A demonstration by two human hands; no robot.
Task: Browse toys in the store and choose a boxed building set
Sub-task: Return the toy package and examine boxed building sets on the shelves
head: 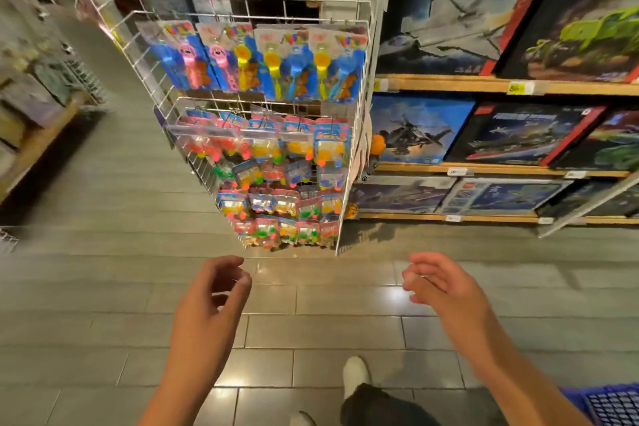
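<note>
The boxed building sets (pixel 446 21) stand on the wooden shelves (pixel 501 84) to the right, leaned back with their picture fronts outward, I'd say so a shopper can read them from the aisle. A jet box sits on the upper level, a helicopter box (pixel 416 128) on the level below, and a dark ship box (pixel 522 133) just beside it, with more boxes lower down. Yellow and white price tags (pixel 517 88) cling to the shelf edges beneath them.

Nothing is chosen yet. The left hand (pixel 211 301) and the right hand (pixel 446 287) both hover over the tiled floor (pixel 311 332), fingers loosely curled and holding nothing, well apart from any box.

At the shelf's end stands a white wire rack (pixel 269 3), its pegs carrying carded toys (pixel 262 59) in rows so each card faces out; smaller blister packs (pixel 276 204) crowd the lower part.

At the bottom right corner shows the edge of a blue basket (pixel 608 405); what lies in it I cannot tell.
</note>
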